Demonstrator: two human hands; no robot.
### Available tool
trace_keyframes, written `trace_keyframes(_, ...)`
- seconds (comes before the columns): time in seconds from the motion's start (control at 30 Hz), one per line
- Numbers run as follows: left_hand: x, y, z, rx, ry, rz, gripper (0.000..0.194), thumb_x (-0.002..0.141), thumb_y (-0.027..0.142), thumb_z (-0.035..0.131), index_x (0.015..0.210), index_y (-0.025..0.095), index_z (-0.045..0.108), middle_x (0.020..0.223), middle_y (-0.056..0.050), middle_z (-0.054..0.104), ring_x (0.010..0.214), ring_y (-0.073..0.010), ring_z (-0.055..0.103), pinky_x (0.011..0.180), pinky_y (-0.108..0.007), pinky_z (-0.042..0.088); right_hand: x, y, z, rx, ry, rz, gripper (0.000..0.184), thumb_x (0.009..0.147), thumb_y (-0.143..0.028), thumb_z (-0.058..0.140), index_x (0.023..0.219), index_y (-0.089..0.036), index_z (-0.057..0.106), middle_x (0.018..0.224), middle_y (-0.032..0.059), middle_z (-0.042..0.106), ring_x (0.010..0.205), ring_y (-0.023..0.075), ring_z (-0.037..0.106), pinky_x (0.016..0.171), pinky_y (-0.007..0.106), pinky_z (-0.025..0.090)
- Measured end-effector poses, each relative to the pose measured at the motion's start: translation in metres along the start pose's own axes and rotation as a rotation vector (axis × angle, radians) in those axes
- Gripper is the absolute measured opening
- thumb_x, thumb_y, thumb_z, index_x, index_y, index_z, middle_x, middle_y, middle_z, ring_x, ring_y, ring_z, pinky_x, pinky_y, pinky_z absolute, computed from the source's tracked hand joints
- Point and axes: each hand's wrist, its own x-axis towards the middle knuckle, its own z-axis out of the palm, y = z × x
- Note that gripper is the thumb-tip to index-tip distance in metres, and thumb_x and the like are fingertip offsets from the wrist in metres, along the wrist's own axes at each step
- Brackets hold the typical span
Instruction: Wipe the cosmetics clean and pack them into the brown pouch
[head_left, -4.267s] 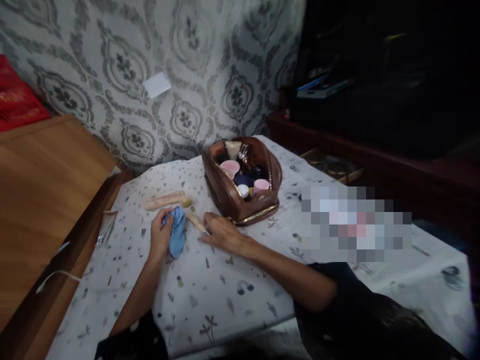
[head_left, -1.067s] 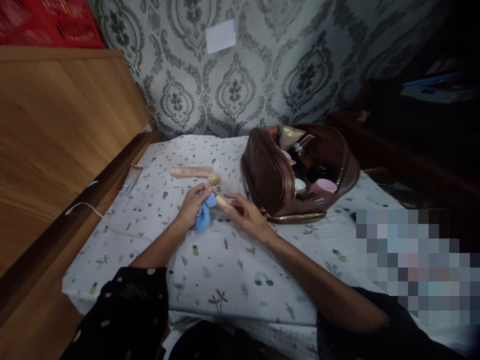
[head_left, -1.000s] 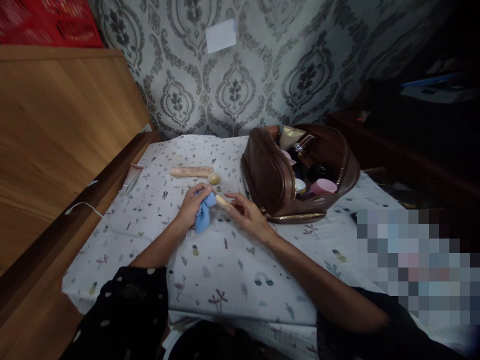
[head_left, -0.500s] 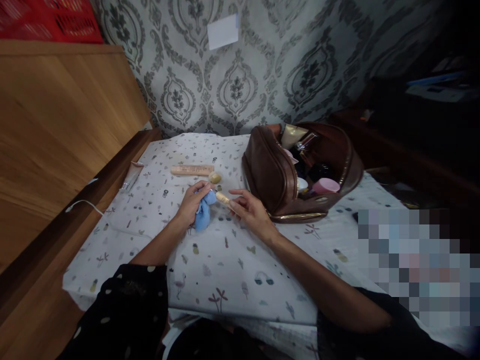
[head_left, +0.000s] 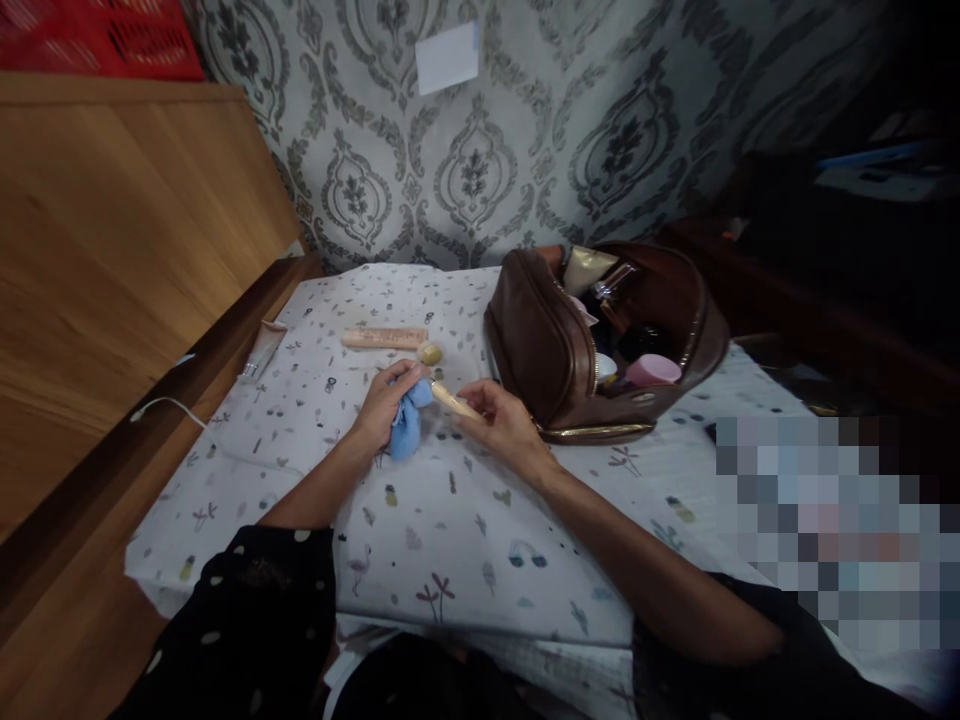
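In my left hand [head_left: 386,398] is a blue cloth [head_left: 406,432], bunched up and hanging below the closed fingers. My right hand [head_left: 501,425] grips the lower end of a slim cream-coloured stick-like thing [head_left: 450,398]. Its far end meets the cloth at my left fingertips; what kind of thing it is does not show clearly. Just beyond the left fingertips lies a small round yellowish thing [head_left: 430,353]. Behind that, a long peach-coloured tube [head_left: 384,339] lies flat on the white patterned cloth covering the table [head_left: 450,530].
A brown leather bag [head_left: 536,350] stands unzipped on the right, with cosmetics and a pink round lid [head_left: 654,370] inside. On the left lie another small tube [head_left: 264,350] and a white cable [head_left: 225,455]. A wooden panel [head_left: 135,220] borders the left side.
More of the cream-coloured thing shows now, as my right fingers have shifted back along it to the right. My left hand and the cloth have stayed nearly still.
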Motion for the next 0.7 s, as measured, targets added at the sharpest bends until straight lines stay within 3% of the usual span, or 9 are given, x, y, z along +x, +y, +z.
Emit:
trace_keyframes(0.1,0.001,-0.002,-0.002,0.003,-0.007,0.014,0.035,0.069,0.051,0.077,0.076,0.018,0.068,0.063,0.004,0.052,0.059,-0.0091,0.044,0.056,-0.022,0.034,-0.002,-0.003,0.0,0.092,-0.057,-0.001,0.027,0.08,-0.046,0.063,0.087,-0.02,0.059,0.069,-0.0015,0.059,0.063,0.0133,0.056,0.058,0.025,0.042)
trace_keyframes(0.2,0.003,-0.004,-0.003,-0.013,-0.002,0.026,0.035,0.068,0.05,0.078,0.074,0.017,0.067,0.066,0.004,0.055,0.062,-0.0094,0.045,0.059,-0.022,0.036,-0.003,-0.004,0.0,0.148,-0.112,0.012,0.033,0.084,-0.05,0.059,0.095,-0.019,0.059,0.067,-0.0013,0.062,0.059,0.0133,0.058,0.054,0.025,0.041)
trace_keyframes(0.4,0.004,-0.006,-0.002,-0.01,0.017,0.027,0.035,0.068,0.05,0.078,0.073,0.017,0.066,0.069,0.003,0.057,0.063,-0.0095,0.048,0.06,-0.022,0.038,-0.002,-0.003,0.0,0.115,-0.154,0.019,0.038,0.086,-0.052,0.058,0.099,-0.017,0.06,0.066,0.0001,0.064,0.056,0.0122,0.057,0.048,0.022,0.037)
trace_keyframes(0.57,0.0,-0.009,0.005,-0.16,0.008,-0.064,0.046,0.061,0.055,0.083,0.078,0.016,0.064,0.064,0.004,0.055,0.057,-0.0079,0.048,0.054,-0.02,0.037,-0.003,-0.005,0.0,0.166,-0.151,0.063,0.042,0.085,-0.058,0.057,0.095,-0.018,0.058,0.069,0.001,0.064,0.055,0.0123,0.057,0.047,0.022,0.039)
trace_keyframes(0.7,-0.006,-0.01,0.011,-0.251,-0.048,-0.145,0.055,0.052,0.043,0.092,0.093,0.016,0.067,0.068,0.005,0.06,0.059,-0.0075,0.052,0.055,-0.019,0.04,-0.004,-0.006,0.0,0.193,-0.174,0.06,0.043,0.083,-0.06,0.059,0.095,-0.019,0.056,0.068,-0.0001,0.063,0.054,0.0113,0.055,0.048,0.022,0.04)
